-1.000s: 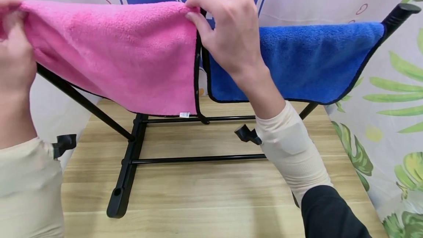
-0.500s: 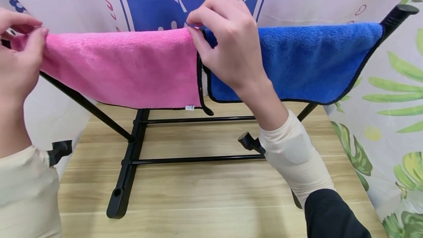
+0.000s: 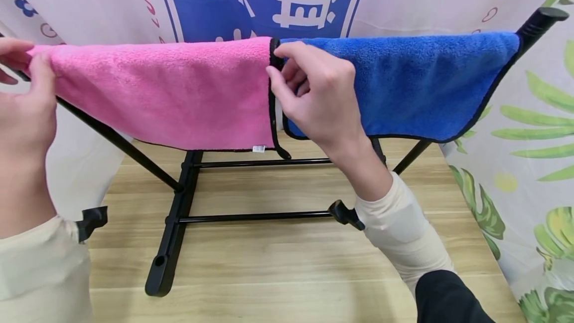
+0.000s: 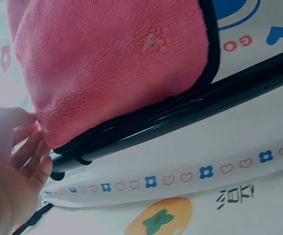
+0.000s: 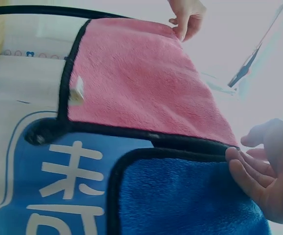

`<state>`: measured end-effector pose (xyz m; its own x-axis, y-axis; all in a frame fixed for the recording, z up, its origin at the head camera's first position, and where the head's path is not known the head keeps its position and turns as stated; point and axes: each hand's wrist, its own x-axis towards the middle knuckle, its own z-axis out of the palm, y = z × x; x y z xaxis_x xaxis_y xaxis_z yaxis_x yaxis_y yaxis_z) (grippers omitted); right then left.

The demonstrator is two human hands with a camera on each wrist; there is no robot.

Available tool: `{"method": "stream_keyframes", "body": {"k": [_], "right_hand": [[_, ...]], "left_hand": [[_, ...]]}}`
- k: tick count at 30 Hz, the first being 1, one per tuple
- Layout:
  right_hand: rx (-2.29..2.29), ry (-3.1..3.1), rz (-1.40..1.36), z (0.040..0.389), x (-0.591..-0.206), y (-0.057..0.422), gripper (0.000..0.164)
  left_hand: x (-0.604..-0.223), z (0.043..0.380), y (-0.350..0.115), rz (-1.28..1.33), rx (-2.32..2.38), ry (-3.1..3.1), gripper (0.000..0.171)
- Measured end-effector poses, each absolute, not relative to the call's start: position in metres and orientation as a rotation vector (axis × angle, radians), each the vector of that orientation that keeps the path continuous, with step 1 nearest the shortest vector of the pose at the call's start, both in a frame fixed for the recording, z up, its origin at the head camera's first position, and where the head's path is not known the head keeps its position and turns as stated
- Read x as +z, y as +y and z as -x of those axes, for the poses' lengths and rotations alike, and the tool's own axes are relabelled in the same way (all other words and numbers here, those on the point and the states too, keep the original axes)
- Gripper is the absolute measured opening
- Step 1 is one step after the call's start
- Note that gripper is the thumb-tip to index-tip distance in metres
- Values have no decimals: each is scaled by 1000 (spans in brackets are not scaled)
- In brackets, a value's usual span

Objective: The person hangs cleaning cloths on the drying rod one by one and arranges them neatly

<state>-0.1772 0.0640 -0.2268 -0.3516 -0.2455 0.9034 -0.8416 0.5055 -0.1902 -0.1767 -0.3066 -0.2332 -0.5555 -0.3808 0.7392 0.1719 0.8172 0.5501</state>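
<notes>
A pink towel with black edging and a small white label hangs folded over the top bar of a black rack. My left hand pinches its left end between thumb and fingers; in the left wrist view the hand is at the fold beside the black bar. To the right a blue towel hangs over the same bar. My right hand is where the two towels meet, thumb and forefinger apart, fingertips close to the pink towel's black edge. Whether they touch it I cannot tell.
The rack's black foot and crossbars stand on a wood-grain tabletop. A slanting post with a capped end rises at the right. Printed cloth hangs behind.
The pink towel has come down onto the bar, level with the blue one. My right hand has let go of its corner and moved slightly down. My left hand has lowered too.
</notes>
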Motion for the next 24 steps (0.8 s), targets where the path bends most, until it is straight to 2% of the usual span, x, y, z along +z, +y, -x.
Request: {"method": "stream_keyframes", "body": {"k": [4, 14, 24], "right_hand": [[929, -1881, -880, 177, -236, 63, 22], [994, -1898, -855, 177, -246, 61, 32], [1086, -1875, -876, 179, -251, 59, 35]], "left_hand": [[-238, 171, -299, -237, -675, -2028, 36], [-248, 168, -287, -315, -724, -1936, 38], [-252, 174, -272, -403, -984, -1734, 33]]}}
